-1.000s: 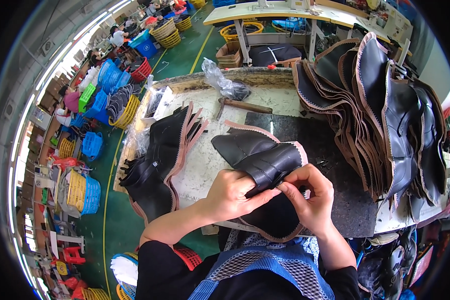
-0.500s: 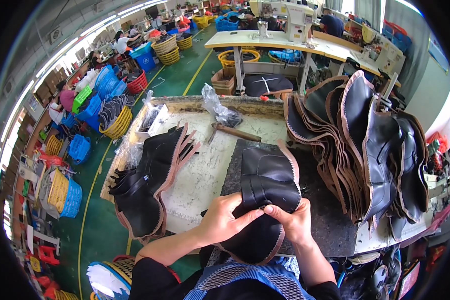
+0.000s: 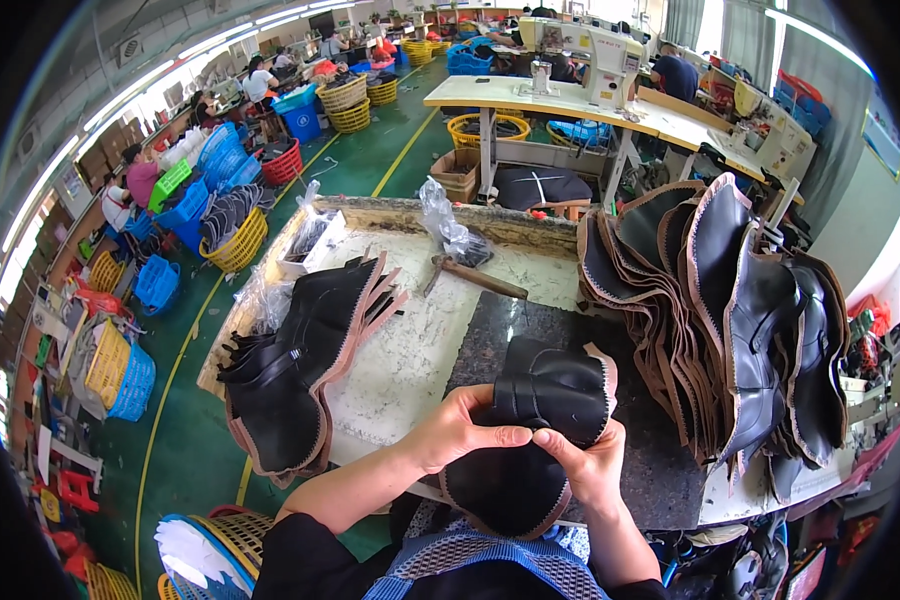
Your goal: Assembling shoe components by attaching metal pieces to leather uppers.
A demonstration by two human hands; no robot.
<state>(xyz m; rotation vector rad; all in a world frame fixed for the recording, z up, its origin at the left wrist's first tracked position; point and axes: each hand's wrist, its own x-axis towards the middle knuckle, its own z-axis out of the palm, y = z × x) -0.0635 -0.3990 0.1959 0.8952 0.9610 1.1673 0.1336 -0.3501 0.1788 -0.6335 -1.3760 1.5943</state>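
A black leather boot upper (image 3: pixel 555 385) with a brown lining and a pale zigzag edge is held up in front of my body, over the near edge of the bench. My left hand (image 3: pixel 455 432) grips its left side, and my right hand (image 3: pixel 592 468) grips the right. Both thumbs press on a strap or seam across its middle, their tips almost meeting. The lower part of the upper hangs down towards my apron. My other fingers are mostly hidden behind the leather. Whatever lies under the thumbs is too small to make out.
Piled boot uppers lie at left (image 3: pixel 305 350), and a larger stack (image 3: pixel 715 270) stands at right. A dark slab (image 3: pixel 660 480) lies on the white bench top (image 3: pixel 410 350). Behind are a hammer (image 3: pixel 485 280) and a plastic bag (image 3: pixel 450 230). A sewing machine (image 3: pixel 610 65) stands beyond.
The upper's far part has tilted down towards me and looks shorter, more bent at the strap. Both hands keep their hold. The whole view has shifted slightly.
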